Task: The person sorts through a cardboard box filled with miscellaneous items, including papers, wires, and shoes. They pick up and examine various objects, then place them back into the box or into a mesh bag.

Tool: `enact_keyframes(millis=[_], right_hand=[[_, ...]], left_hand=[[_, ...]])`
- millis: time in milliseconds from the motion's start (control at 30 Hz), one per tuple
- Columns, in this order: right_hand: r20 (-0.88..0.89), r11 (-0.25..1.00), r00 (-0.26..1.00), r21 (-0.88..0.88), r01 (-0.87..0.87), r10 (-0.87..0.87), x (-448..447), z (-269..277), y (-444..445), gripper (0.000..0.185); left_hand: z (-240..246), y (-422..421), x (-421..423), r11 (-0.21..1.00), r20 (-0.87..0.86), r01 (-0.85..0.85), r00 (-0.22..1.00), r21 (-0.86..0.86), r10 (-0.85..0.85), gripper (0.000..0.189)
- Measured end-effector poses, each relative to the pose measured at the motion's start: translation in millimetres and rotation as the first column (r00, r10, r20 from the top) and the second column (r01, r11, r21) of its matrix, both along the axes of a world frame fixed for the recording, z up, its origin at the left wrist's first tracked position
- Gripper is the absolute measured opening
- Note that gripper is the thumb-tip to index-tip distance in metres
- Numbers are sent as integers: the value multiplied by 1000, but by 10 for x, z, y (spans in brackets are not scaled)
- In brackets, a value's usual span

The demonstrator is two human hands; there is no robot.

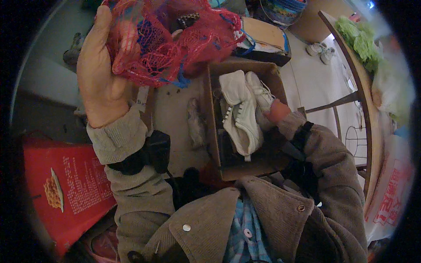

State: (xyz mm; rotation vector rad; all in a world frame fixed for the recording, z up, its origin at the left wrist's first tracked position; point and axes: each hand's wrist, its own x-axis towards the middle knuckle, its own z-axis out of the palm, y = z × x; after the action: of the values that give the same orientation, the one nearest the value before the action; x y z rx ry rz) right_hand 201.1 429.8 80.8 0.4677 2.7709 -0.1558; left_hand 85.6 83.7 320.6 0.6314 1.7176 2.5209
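Observation:
My left hand point(100, 64) holds up a red mesh bag point(158, 49) at the top left, its fingers in among the netting. Dark items show through the mesh, but what they are is unclear. Below and to the right stands an open cardboard box point(213, 141). One white lace-up shoe point(245, 131) lies in it with its opening towards me. Beside that, my right hand point(278, 111), blurred, grips the rear of another white shoe point(260, 87); its fingertips are hidden. A white piece, perhaps a shoe tongue point(232, 86), sticks up at the far end.
Behind the box is a carton point(263, 36) with papers on top, and a bucket point(284, 11) stands beyond. More shoes point(320, 52) sit on the tiled floor. A wooden table edge point(366, 98) bounds the right, with leafy greens point(358, 39) on it. A red printed bag point(72, 190) lies left.

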Motion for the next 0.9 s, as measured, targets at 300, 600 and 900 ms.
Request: enact_keyframes(millis=[300,600,900], right_hand=[[-187,929,981,-370,-29,-44,-160,227,393,34],[-242,27,863,-966,-257,-443,282,2435,198,67],[-116,-276,959,-942,-189,-260,-84,2464,-683,66]], left_hand=[[-25,160,-41,997,111,-79,991,-1,79,43],[39,289,-99,1000,112,-23,993,11,21,38],[82,320,18,985,0,63,998,-158,-64,37]])
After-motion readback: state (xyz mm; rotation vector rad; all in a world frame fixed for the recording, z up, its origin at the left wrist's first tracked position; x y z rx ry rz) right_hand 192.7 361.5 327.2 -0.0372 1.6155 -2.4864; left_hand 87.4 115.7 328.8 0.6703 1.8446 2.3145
